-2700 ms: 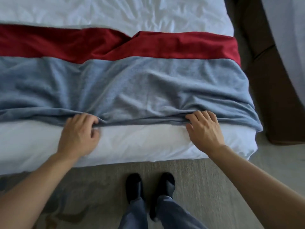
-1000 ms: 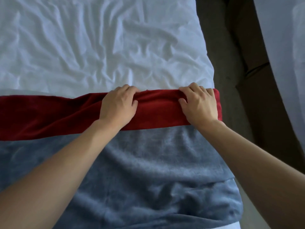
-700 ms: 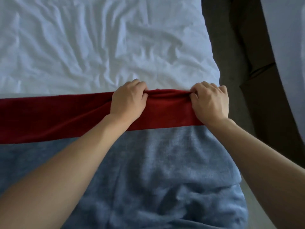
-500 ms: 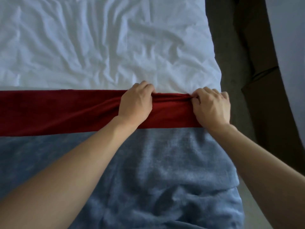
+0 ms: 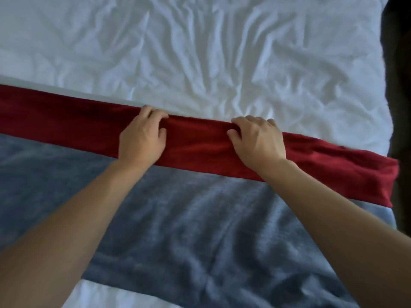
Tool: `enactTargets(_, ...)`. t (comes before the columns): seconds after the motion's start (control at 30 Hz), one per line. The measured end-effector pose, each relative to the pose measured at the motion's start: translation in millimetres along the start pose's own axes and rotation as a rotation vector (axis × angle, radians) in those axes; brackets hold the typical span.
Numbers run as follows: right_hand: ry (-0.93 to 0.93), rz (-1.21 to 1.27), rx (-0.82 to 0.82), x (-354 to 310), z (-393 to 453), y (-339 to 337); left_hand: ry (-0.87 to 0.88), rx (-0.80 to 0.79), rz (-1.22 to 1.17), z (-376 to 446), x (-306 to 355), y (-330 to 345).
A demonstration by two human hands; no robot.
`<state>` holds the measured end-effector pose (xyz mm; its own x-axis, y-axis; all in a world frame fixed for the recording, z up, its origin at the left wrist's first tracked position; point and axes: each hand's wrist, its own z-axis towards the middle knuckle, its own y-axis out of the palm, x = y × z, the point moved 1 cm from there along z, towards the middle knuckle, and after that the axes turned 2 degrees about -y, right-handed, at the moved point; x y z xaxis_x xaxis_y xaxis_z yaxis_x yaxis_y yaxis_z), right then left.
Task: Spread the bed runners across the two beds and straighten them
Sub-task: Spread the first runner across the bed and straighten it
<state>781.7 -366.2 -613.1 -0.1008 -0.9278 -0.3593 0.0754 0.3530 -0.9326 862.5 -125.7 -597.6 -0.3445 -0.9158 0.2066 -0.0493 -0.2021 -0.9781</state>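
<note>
A red bed runner (image 5: 66, 121) lies as a band across the white bed (image 5: 200, 52), running from the left edge to the bed's right side, where its end (image 5: 367, 174) hangs over. A grey-blue runner (image 5: 178, 218) lies right below it, wrinkled. My left hand (image 5: 142, 138) grips the red runner's far edge near the middle of the view, fingers curled over the fold. My right hand (image 5: 258, 138) grips the same edge a little to the right, thumb and fingers pinching the cloth.
The white sheet beyond the runners is creased. A dark gap of floor (image 5: 398, 85) runs along the bed's right side. A strip of white bedding (image 5: 111, 296) shows below the grey-blue runner at the bottom.
Both hands have shifted left along the red runner's far edge, away from its right end. The camera has swung, so the runners now slope down to the right.
</note>
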Motion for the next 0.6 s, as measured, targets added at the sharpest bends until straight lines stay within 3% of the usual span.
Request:
enactTargets(0.17, 0.007, -0.059, -0.067, -44, 31, 29, -0.068, -0.024, 0.006, 19, -71, -5)
enactTargets(0.43, 0.208, -0.145, 0.059, -61, 52, 32, 0.182, -0.060, -0.102, 77, -89, -2)
enactTargets(0.6, 0.345, -0.152, 0.029, -73, 63, 37, 0.266, -0.025, -0.143, 89, -102, -2)
